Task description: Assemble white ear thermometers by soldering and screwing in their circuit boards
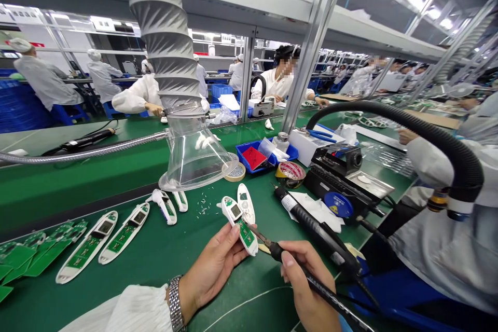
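My left hand (212, 259) pinches the side of a white oval plastic housing, in which sits a green circuit board (247, 238) with a small grey display. A soldering iron (277, 251) is gripped like a pen in my right hand (311, 282). Its tip reaches the board's right edge; whether it touches cannot be seen. Just behind the held device lies an empty white shell half (246, 201). Along the left, two more housings with boards (86, 246) lie on the green bench (163, 259), near a stack of loose green boards (42, 251).
A clear fume hood (194, 161) on a grey duct stands behind my hands. To the right are a black electric screwdriver (307, 220), a tape roll (290, 172) and a blue tray (252, 168). A co-worker's sleeve (439, 166) is at far right.
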A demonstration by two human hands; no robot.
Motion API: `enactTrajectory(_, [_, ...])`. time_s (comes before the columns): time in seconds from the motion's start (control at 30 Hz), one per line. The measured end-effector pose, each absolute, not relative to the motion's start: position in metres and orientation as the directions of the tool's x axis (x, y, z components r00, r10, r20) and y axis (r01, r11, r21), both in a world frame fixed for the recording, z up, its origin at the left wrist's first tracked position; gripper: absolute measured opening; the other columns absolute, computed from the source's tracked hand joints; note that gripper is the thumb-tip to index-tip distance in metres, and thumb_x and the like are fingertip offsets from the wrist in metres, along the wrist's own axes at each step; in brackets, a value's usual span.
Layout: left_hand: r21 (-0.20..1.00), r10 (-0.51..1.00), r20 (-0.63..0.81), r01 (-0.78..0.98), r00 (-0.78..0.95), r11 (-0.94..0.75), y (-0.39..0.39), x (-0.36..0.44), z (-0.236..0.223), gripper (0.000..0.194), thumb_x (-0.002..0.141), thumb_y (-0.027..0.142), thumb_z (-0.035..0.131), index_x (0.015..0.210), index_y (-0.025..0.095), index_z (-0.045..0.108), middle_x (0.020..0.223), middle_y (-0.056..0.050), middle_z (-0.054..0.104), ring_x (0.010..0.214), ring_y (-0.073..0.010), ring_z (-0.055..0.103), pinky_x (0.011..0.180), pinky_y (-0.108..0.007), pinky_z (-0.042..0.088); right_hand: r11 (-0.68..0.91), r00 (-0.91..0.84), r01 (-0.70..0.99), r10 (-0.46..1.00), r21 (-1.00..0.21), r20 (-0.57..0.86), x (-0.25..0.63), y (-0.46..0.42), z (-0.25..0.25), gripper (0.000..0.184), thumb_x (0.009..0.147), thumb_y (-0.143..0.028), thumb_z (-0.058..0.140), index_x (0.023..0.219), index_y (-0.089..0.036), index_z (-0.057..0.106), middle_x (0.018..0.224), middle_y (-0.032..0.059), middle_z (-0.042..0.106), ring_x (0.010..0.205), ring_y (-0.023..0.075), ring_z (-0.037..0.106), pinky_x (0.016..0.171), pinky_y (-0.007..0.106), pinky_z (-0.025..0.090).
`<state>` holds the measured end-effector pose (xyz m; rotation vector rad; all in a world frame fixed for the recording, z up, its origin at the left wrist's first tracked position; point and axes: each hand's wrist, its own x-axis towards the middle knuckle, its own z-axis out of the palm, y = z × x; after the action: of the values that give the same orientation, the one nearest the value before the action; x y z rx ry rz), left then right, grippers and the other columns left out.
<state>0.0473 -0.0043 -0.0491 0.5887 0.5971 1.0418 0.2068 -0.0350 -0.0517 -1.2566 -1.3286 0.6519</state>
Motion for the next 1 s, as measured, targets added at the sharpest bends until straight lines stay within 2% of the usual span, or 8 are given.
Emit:
enactTrajectory(0.17, [0.697, 0.909, -0.164, -0.607, 0.384, 0.382, -0.0029, 0.0471, -0.0512, 0.029, 0.089, 0.032, 0.049, 0.111, 0.016, 0.058, 0.111, -0.009, 0.062, 0.103, -0.0207, 0.055, 0.100, -0.040, 0.035, 0.325, 0.150, 0.304, 0.912, -0.896, 0.381, 0.2119, -0.0334, -0.0538, 0.017, 0.084, -0.036, 0.051, 0.084, -0.021, 0.058, 0.055, -0.0024, 0.053, 0.048, 0.0100, 0.051, 0.045, 0.017, 0.044])
enactTrajectory(1.0, [0.685, 0.902, -0.168, -0.611, 0.398, 0.397, -0.0046, 0.0469, -0.0514, 0.033, 0.090, 0.030, 0.048, 0.120, 0.018, 0.052, 0.116, -0.009, 0.060, 0.111, -0.0219, 0.052, 0.102, -0.040, 0.032, 0.253, 0.134, 0.257, 0.946, -0.933, 0.294, 0.2156, -0.0334, -0.0520, 0.021, 0.084, -0.039, 0.050, 0.085, -0.019, 0.058, 0.057, -0.0009, 0.054, 0.050, 0.0117, 0.052, 0.047, 0.020, 0.045])
